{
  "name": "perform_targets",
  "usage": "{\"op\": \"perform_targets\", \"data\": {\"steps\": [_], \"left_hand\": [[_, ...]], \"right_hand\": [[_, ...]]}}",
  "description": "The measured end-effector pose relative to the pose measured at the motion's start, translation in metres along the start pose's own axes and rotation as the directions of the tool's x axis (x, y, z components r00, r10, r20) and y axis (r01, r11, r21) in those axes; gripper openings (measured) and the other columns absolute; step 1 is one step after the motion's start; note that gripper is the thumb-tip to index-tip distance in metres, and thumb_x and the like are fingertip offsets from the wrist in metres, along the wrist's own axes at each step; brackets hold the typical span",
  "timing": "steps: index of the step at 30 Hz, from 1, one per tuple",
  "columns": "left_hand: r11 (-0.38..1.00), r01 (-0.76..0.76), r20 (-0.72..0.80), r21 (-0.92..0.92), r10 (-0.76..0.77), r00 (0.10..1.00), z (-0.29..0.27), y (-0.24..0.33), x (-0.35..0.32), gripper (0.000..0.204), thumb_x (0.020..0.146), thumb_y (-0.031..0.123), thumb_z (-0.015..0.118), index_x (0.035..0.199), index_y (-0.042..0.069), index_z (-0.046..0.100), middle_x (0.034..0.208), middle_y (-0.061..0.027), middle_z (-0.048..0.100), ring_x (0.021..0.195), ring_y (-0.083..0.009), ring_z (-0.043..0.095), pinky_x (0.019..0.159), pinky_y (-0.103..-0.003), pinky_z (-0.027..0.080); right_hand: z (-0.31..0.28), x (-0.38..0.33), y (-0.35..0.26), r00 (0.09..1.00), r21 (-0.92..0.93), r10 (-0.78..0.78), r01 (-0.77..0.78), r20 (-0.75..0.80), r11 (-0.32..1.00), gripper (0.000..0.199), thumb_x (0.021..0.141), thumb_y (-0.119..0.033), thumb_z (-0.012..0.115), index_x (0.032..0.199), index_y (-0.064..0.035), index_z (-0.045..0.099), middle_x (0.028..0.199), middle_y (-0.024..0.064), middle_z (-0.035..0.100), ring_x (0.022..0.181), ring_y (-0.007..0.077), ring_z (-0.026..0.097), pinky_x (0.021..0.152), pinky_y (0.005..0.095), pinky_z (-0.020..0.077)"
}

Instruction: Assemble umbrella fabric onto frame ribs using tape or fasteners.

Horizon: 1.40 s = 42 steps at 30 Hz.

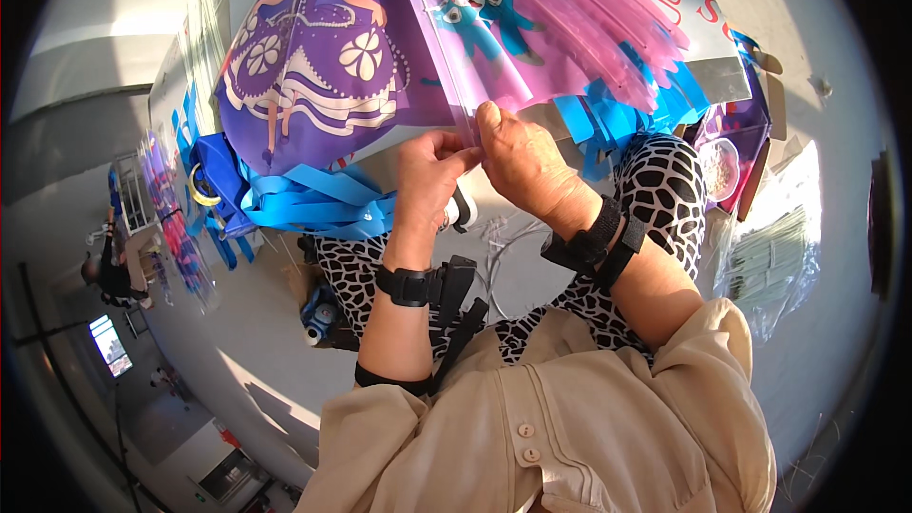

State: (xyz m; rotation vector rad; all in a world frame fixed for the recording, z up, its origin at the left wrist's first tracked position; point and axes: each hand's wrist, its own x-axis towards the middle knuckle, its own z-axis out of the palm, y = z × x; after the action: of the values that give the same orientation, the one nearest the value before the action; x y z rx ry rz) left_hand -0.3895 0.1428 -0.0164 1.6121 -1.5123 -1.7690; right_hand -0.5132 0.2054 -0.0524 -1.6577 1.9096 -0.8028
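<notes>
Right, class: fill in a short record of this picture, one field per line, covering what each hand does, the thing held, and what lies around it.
left hand: pinches the lower edge of the kite
right hand: grips the same edge, touching the left hand's fingers
kite: purple and pink plastic with cartoon figures, held up over the lap
ribbons: blue tails hanging below the kite
wrist straps: black, one on each forearm
clothing: cream shirt, black-and-white patterned trousers

Two hands [432, 180] [522, 161], two kites [323, 57] [560, 28], two wrist straps [408, 285] [598, 242]
</notes>
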Motion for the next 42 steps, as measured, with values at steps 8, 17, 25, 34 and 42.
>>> {"op": "perform_targets", "data": {"steps": [8,17,25,34,42], "left_hand": [[0.957,-0.161,-0.050,-0.242,0.154,0.987,0.004,0.000,-0.001,0.009,0.079,-0.001,0.067,0.082,-0.005,0.060,0.079,-0.0101,0.066,0.066,-0.0117,0.060,0.057,-0.024,0.047],[0.989,-0.016,0.047,-0.148,0.023,0.999,0.012,-0.001,0.001,0.013,0.083,0.011,0.070,0.087,0.000,0.064,0.061,0.0043,0.051,0.047,-0.0021,0.041,0.039,-0.020,0.028],[0.982,-0.111,0.056,-0.154,0.121,0.991,0.008,0.004,-0.004,0.005,0.079,0.002,0.064,0.081,-0.003,0.064,0.069,-0.0010,0.058,0.059,-0.0060,0.048,0.051,-0.023,0.036],[0.983,-0.137,0.083,-0.125,0.148,0.986,0.006,0.010,-0.012,0.012,0.074,0.002,0.074,0.081,-0.002,0.065,0.069,0.0015,0.059,0.059,-0.0043,0.048,0.052,-0.022,0.035],[0.980,-0.201,0.034,0.005,0.201,0.979,0.007,0.010,-0.011,0.009,0.073,-0.002,0.067,0.081,-0.003,0.065,0.066,0.0018,0.058,0.058,-0.0034,0.046,0.050,-0.022,0.035]], "right_hand": [[-0.013,-0.003,0.006,0.970,-0.086,-0.115,0.099,-0.216,0.991,0.027,0.072,-0.006,0.065,0.095,-0.0035,0.051,0.088,0.0137,0.055,0.080,0.0344,0.059,0.067,0.0418,0.0488],[-0.016,-0.002,0.013,0.954,-0.082,-0.131,0.112,-0.271,0.990,0.033,0.071,-0.019,0.072,0.094,-0.0040,0.054,0.088,0.0131,0.057,0.084,0.0319,0.058,0.073,0.0401,0.0469],[-0.027,-0.008,0.006,0.971,0.159,-0.166,0.194,-0.174,0.968,0.041,0.069,-0.009,0.069,0.107,-0.0033,0.057,0.095,0.0139,0.060,0.086,0.0335,0.060,0.074,0.0396,0.0473],[-0.041,0.003,0.013,0.980,0.605,-0.072,0.173,-0.187,0.777,0.037,0.067,0.000,0.067,0.104,-0.0026,0.064,0.087,0.0123,0.058,0.074,0.0300,0.061,0.066,0.0341,0.0499],[-0.036,0.019,0.019,0.936,0.225,-0.281,0.327,-0.213,0.918,0.022,0.072,-0.004,0.069,0.093,-0.0068,0.066,0.080,0.0084,0.053,0.069,0.0285,0.058,0.061,0.0348,0.0471]]}}
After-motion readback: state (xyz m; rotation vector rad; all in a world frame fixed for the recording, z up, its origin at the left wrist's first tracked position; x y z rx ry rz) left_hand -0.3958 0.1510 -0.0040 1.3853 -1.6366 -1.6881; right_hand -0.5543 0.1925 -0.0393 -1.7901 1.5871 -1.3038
